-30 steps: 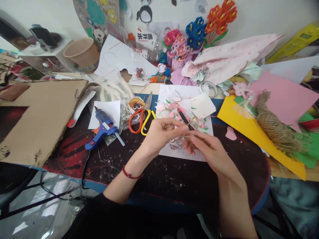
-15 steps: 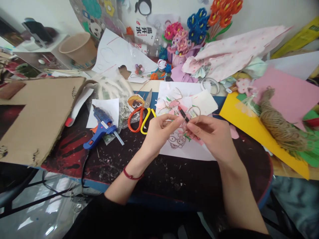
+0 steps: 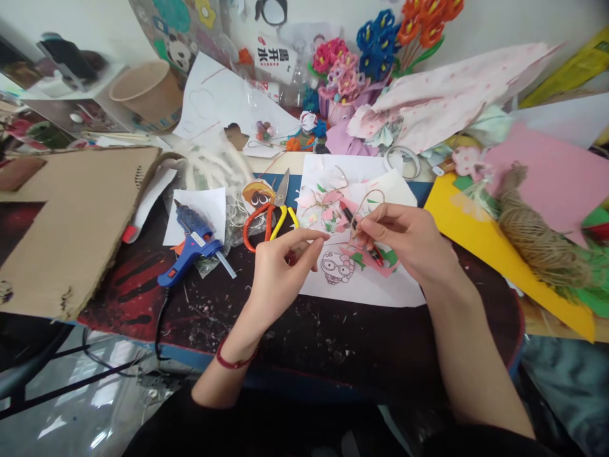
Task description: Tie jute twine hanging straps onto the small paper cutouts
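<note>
My right hand (image 3: 402, 241) is over the white paper (image 3: 323, 289), its thumb and fingers pinched on a thin piece of twine (image 3: 375, 192) that loops up above the fingertips. Left of it, my left hand (image 3: 285, 263) has thumb and forefinger tips pressed together; anything between them is too small to make out. A dark pen with red parts (image 3: 349, 216) lies behind and below my right fingers, partly hidden. Pink and green paper scraps (image 3: 333, 219) surround it. A line drawing of a face with glasses (image 3: 337, 266) shows on the paper between my hands.
Scissors with red and yellow handles (image 3: 271, 219) lie left of the paper, beside a blue glue gun (image 3: 195, 244). Cardboard (image 3: 80, 228) covers the left side. A twine bundle (image 3: 537, 235) rests on yellow paper (image 3: 461, 222) at right. A tape roll (image 3: 402, 162) sits behind.
My left hand has drawn away to the left and slightly down from my right hand. My right hand has shifted slightly right, uncovering more of the scraps and pen.
</note>
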`<state>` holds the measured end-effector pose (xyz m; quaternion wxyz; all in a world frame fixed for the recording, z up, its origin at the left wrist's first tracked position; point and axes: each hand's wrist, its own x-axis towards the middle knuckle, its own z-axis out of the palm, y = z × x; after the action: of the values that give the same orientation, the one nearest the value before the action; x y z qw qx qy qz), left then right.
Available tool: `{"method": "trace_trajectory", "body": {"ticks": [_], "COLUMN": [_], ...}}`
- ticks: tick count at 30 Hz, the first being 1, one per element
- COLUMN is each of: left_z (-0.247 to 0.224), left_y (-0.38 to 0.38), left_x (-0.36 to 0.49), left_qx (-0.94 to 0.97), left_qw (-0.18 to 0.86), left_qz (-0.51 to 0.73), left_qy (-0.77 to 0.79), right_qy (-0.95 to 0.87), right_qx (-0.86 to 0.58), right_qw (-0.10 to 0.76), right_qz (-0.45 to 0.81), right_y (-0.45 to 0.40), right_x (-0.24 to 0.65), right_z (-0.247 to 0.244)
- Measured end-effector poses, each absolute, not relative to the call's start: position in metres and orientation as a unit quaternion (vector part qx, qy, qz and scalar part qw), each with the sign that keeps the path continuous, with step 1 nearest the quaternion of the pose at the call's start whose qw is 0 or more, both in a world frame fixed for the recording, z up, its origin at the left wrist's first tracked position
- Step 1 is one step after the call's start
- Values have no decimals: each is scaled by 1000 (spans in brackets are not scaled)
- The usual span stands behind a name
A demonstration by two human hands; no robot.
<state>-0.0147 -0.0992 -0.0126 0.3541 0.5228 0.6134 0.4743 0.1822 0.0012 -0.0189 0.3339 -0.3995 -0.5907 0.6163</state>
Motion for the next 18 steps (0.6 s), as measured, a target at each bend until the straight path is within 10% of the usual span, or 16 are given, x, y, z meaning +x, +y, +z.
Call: {"method": "trace_trajectory", "body": {"ticks": [11,18], "left_z": [-23,-32], "left_y": [-95,-96], "left_x": [-3,4], "left_qx": [448,684], "left_qw": [417,43], "left_qz": [562,488], "left_qy": [556,540], "right_qy": [-590,-578], "right_qx": [-395,-398], "right_qw": [265,249], "right_qz": [653,668], "right_y": [10,11], "right_x": [186,188], "right_z": [-27,-28]}}
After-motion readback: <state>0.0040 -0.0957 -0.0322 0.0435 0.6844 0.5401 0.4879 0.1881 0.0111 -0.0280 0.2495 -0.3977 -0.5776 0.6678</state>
